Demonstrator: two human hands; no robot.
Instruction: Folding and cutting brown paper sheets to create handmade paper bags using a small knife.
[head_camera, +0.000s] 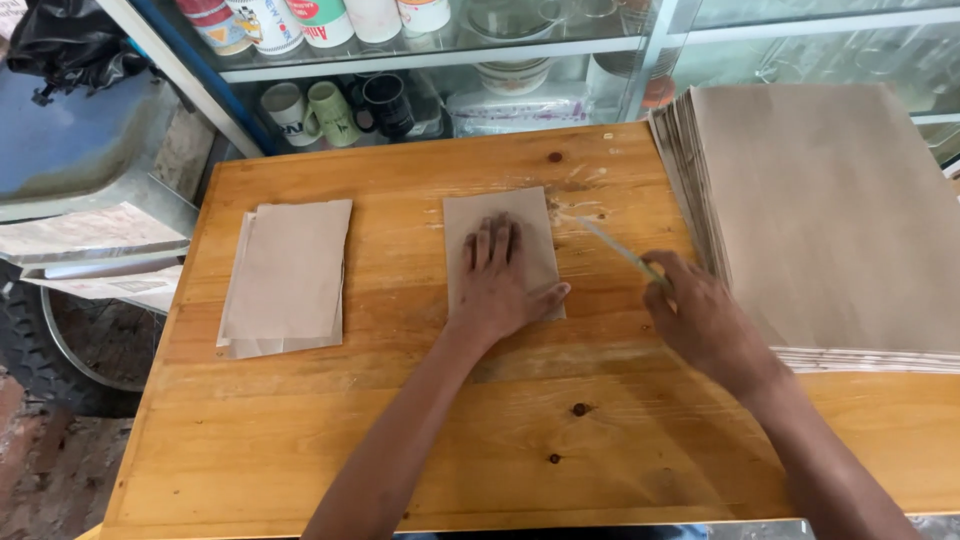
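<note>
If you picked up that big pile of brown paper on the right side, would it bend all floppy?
Probably. The big pile of brown paper is many thin sheets, so it would likely sag and feel heavy. Its loose edges look fanned, so sheets might slide apart.

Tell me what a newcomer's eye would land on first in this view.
First, the left hand pressed flat on a folded brown paper piece at the middle of the wooden table. Next, the right hand beside it holds a thin pale stick that points up and left across the table. A tall stack of brown sheets fills the right side, and a small pile of folded pieces lies at left.
</note>
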